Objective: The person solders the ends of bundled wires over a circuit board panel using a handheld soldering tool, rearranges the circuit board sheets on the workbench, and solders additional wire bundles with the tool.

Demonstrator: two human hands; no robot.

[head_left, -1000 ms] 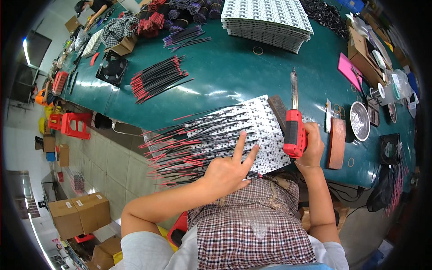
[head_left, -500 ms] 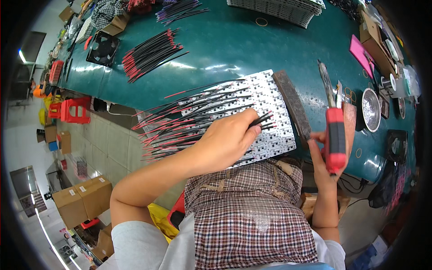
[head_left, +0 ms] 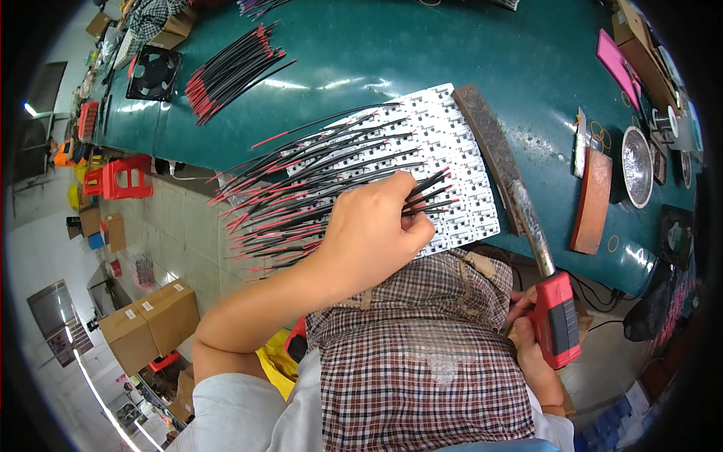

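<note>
A white circuit board panel (head_left: 452, 143) dotted with small dark parts lies at the table's front edge. Rows of black wires with red ends (head_left: 339, 143) stretch across it and past its left side. My left hand (head_left: 376, 218) is closed over the panel, pinching several black wires (head_left: 437, 181) whose tips poke out beyond the fingers. My right hand (head_left: 536, 350) grips a soldering iron (head_left: 559, 320) with a red and black handle, low beside my apron. The iron's metal shaft points up and away, its end by the dark bar (head_left: 489, 151) along the panel's right side.
A wire bundle (head_left: 237, 71) and a black fan (head_left: 154, 73) sit at the far left of the green table (head_left: 361, 56). To the right are a reddish-brown block (head_left: 591, 203), a metal bowl (head_left: 637, 167) and a pink board (head_left: 617, 64). Red stools (head_left: 126, 178) stand on the floor.
My right hand has drawn the soldering iron down toward my body, tilting its shaft leftward. My left hand still pinches wires over the panel. The view has shifted slightly.
</note>
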